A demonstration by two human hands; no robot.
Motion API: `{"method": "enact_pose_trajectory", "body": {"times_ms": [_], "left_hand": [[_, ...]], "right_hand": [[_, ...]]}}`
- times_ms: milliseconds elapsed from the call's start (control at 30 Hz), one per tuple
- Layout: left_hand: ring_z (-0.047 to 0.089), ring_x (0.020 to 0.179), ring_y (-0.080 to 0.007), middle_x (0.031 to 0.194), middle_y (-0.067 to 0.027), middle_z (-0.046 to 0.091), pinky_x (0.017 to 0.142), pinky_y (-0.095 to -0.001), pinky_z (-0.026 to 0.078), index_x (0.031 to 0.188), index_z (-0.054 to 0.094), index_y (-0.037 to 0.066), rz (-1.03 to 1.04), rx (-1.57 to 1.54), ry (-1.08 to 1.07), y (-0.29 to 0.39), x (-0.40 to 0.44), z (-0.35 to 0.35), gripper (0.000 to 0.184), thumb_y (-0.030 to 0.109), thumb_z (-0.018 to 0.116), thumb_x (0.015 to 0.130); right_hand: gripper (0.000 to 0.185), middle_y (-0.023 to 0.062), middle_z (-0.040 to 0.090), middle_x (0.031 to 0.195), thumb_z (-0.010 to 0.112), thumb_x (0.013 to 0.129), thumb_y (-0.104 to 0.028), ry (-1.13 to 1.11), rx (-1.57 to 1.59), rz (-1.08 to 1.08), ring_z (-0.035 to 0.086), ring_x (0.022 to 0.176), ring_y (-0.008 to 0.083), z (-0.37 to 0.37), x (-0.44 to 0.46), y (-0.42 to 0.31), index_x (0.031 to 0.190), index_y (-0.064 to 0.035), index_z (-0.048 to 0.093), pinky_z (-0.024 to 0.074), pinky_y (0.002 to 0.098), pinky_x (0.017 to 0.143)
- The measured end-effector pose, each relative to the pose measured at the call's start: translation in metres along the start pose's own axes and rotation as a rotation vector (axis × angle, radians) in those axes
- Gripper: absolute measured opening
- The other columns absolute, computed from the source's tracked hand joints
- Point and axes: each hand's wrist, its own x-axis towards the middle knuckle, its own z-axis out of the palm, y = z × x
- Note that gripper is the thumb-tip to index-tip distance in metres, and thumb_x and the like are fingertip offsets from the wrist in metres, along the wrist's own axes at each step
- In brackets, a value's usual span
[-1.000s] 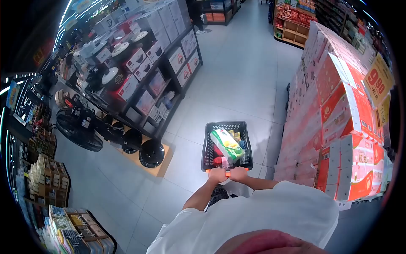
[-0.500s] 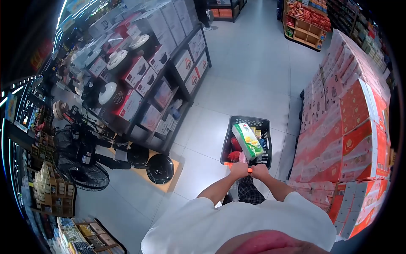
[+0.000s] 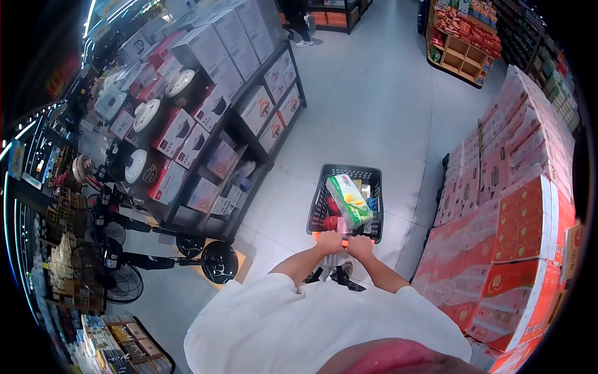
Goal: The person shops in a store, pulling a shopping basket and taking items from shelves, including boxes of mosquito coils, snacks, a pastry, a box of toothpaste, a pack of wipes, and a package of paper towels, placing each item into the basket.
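Both my arms reach forward to a dark plastic shopping basket (image 3: 376, 209) with an orange handle (image 3: 319, 238). My left hand (image 3: 329, 242) is closed around the handle's left part, and my right hand (image 3: 359, 247) grips it just to the right. A green and white plastic-wrapped pack (image 3: 350, 201) lies slantwise on top in the basket. Beside and beneath it are red items (image 3: 331, 222) and a blue item (image 3: 372, 204), too small to name. Whether the basket rolls on wheels is hidden.
On the left stands a dark shelf (image 3: 233, 171) loaded with boxes and lidded pots (image 3: 147, 116). Black fans (image 3: 121, 280) stand nearer on that side. Stacked pink and red packs (image 3: 479, 206) line the right. Ahead are a snack stand (image 3: 464, 53) and a person's legs (image 3: 299, 22).
The basket, with both hands on its handle, has shifted left in view. The fans and left shelf have slid left and down; the right-hand stack looms closer. Both grips are unchanged.
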Motion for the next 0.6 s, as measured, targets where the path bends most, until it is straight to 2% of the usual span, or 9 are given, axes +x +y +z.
{"method": "enact_pose_trajectory", "body": {"times_ms": [167,267,467,567,600], "left_hand": [[0.070,0.075,-0.0296,0.082,-0.0149,0.070,0.065,-0.0405,0.056,0.080,0.072,0.007,-0.022,-0.011,0.021,-0.011,0.071,-0.036,0.022,0.025,0.062,0.073],[0.070,0.073,-0.0300,0.079,-0.0149,0.070,0.068,-0.0420,0.057,0.078,0.072,0.007,0.018,-0.016,-0.004,-0.029,0.118,-0.060,0.025,0.030,0.065,0.071],[0.069,0.071,-0.0299,0.075,-0.0148,0.069,0.065,-0.0422,0.056,0.075,0.071,0.006,0.021,-0.076,0.095,-0.059,0.203,-0.099,0.023,0.028,0.065,0.070],[0.069,0.073,-0.0303,0.078,-0.0155,0.070,0.064,-0.0426,0.055,0.078,0.071,0.005,0.022,-0.090,0.099,-0.072,0.248,-0.125,0.024,0.026,0.064,0.070],[0.069,0.083,-0.0302,0.086,-0.0165,0.070,0.072,-0.0436,0.055,0.085,0.072,0.005,0.024,-0.123,-0.037,-0.077,0.264,-0.141,0.024,0.021,0.061,0.071]], "right_hand": [[0.026,0.0118,0.069,0.072,0.064,0.073,-0.036,-0.035,-0.031,-0.036,0.068,0.066,0.0287,-0.032,0.073,0.033,0.078,-0.0118,0.072,0.0536,0.0420,0.060],[0.027,0.0123,0.069,0.073,0.064,0.073,-0.036,-0.048,-0.035,-0.055,0.068,0.066,0.0294,-0.055,0.123,0.052,0.080,-0.0118,0.072,0.0541,0.0425,0.061],[0.028,0.0124,0.069,0.074,0.063,0.076,-0.038,-0.093,-0.083,-0.061,0.068,0.068,0.0306,-0.081,0.214,0.083,0.081,-0.0130,0.073,0.0547,0.0436,0.064],[0.029,0.0118,0.069,0.075,0.062,0.077,-0.040,-0.130,-0.125,-0.059,0.068,0.071,0.0309,-0.104,0.270,0.105,0.082,-0.0139,0.073,0.0547,0.0441,0.065],[0.029,0.0116,0.069,0.075,0.062,0.077,-0.040,-0.151,-0.134,-0.062,0.068,0.071,0.0311,-0.108,0.288,0.112,0.082,-0.0141,0.073,0.0548,0.0442,0.066]]}}
